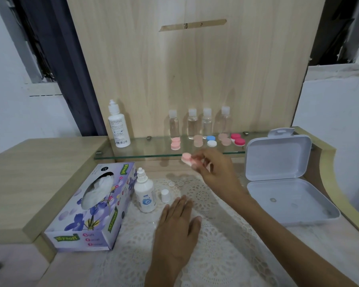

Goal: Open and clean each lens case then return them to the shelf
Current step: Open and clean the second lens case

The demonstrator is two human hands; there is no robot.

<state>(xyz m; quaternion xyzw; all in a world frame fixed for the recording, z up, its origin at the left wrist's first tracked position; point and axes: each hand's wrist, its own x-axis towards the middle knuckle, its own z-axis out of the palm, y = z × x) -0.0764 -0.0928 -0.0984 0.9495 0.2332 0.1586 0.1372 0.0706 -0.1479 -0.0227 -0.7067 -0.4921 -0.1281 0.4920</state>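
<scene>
White lace cloth (226,245) lay under the left hand (176,222), which rested palm down and held nothing, fingers straight and close together, pointing toward twelve o'clock, thumb spread toward two. At its eleven o'clock stood a small solution bottle (144,193) with a loose white cap (165,195) just beside it. At one o'clock from that hand, the right hand (214,168) was lifted off the cloth, wrist cocked, thumb and fingertips (195,167) pinching one end of a pink lens case (186,158); the free end stuck out toward nine o'clock, level with the front edge of the glass shelf (153,151). A row of other lens cases (211,141) sat on the shelf at the hand's twelve o'clock. I couldn't tell whether the held case touched the glass. Blur smeared the right fingertips and the gripped end, so the cap under them was hidden from me. Both forearms ran out of my frame, the left at six o'clock, the right at five.
</scene>
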